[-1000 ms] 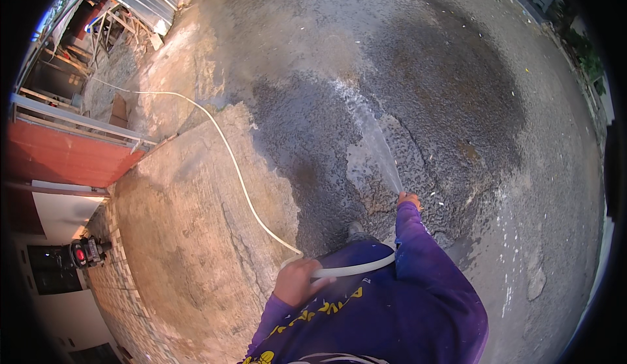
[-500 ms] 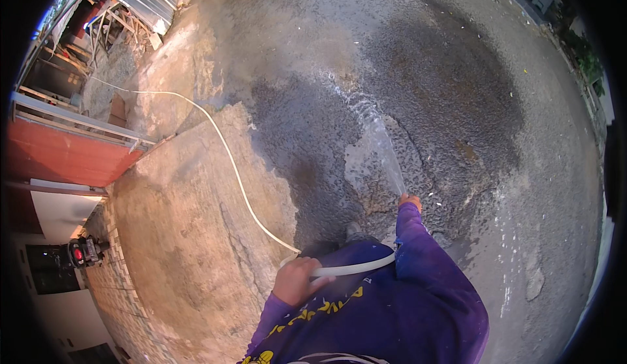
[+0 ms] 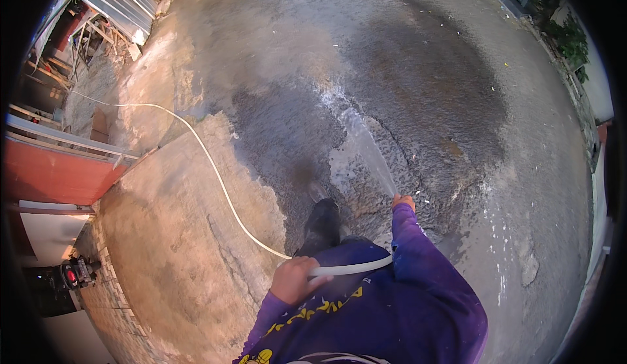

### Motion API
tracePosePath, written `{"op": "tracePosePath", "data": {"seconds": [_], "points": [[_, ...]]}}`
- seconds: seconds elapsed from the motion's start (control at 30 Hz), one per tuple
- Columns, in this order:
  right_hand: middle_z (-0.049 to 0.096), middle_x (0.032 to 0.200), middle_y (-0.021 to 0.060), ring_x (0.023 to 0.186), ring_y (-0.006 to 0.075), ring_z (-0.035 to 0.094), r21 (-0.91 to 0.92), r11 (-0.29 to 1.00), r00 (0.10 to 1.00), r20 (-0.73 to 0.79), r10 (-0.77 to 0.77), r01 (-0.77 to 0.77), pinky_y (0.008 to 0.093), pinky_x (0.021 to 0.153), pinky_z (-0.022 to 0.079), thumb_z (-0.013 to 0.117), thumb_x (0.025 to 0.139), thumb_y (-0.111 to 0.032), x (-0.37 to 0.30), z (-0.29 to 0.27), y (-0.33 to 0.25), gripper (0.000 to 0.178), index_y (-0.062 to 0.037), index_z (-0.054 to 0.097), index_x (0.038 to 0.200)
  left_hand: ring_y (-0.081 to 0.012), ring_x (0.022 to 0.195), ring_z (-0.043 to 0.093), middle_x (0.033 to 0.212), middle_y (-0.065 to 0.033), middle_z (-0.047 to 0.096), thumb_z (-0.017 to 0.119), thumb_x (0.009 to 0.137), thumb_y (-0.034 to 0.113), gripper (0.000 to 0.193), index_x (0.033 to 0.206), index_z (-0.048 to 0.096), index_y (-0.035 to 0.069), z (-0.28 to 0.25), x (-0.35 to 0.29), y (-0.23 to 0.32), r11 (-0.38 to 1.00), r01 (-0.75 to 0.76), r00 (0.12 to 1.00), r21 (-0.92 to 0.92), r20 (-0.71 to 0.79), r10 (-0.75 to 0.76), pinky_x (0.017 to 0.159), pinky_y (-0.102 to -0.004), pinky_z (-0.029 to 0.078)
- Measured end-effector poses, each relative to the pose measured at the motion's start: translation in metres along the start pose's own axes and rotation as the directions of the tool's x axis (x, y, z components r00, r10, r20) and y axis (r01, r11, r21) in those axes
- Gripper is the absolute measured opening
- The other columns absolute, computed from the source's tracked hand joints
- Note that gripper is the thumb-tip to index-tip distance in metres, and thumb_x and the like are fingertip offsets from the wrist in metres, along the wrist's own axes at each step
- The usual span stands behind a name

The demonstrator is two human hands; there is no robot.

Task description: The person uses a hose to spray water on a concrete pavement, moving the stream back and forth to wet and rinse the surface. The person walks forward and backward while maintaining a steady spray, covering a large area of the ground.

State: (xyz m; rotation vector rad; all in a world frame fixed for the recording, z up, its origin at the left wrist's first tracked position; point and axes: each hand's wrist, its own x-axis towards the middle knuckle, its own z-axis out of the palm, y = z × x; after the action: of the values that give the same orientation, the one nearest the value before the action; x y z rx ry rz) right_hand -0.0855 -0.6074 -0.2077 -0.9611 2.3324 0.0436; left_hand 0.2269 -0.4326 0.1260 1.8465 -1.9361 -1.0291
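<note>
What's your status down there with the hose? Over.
Left hand gripping pale hose. Right hand closed where water jet emerges; jet strikes wet pavement. Leg left of jet, not in its path.

two hands, one hose, one water jet; probably one motorbike, dimly seen.

Daylight falls warm on the concrete to the left, cooler and dimmer over the dark wet ground. Below the metal sheets there's a brighter patch. The water jet blurs to a pale streak; the road bows at the right, and the corners sink into black.
</note>
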Motion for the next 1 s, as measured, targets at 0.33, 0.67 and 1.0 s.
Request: {"op": "tracePosePath", "data": {"seconds": [0.33, 0.67, 1.0], "points": [[0.072, 0.119, 0.0195, 0.114, 0.0374, 0.067, -0.101, 0.994, 0.998, -0.037, 0.042, -0.046, 0.046, 0.102, 0.051, 0.064, 0.088, -0.049, 0.025, -0.019, -0.035, 0.048, -0.0129, 0.074, 0.118, -0.0352, 0.079, 0.068, 0.08, -0.0132, 0.067, 0.081, 0.081, 0.04, 0.036, 0.083, 0.067, 0.007, -0.033, 0.065, -0.03, 0.993, -0.109, 0.993, -0.036, 0.045, 0.11, 0.071, -0.0447, 0.053], [0.069, 0.124, 0.0203, 0.116, 0.0389, 0.066, -0.143, 0.989, 0.999, -0.029, 0.023, -0.027, 0.0463, 0.102, 0.052, 0.063, 0.09, -0.046, 0.047, -0.055, -0.098, 0.048, -0.011, 0.072, 0.121, -0.0373, 0.08, 0.067, 0.082, -0.0142, 0.067, 0.079, 0.083, 0.043, 0.039, 0.082, 0.066, 0.005, -0.073, 0.134, -0.059, 0.982, -0.157, 0.981, -0.101, 0.101, 0.167, 0.071, -0.0465, 0.052], [0.066, 0.129, 0.022, 0.12, 0.0391, 0.064, -0.115, 0.992, 0.998, 0.037, 0.054, -0.049, 0.0452, 0.104, 0.051, 0.066, 0.089, -0.044, 0.08, -0.061, -0.157, 0.048, -0.0132, 0.071, 0.125, -0.0383, 0.081, 0.067, 0.084, -0.0151, 0.068, 0.079, 0.084, 0.041, 0.039, 0.084, 0.067, 0.004, -0.102, 0.164, -0.071, 0.989, -0.126, 0.988, -0.078, 0.081, 0.132, 0.072, -0.0466, 0.052]]}}
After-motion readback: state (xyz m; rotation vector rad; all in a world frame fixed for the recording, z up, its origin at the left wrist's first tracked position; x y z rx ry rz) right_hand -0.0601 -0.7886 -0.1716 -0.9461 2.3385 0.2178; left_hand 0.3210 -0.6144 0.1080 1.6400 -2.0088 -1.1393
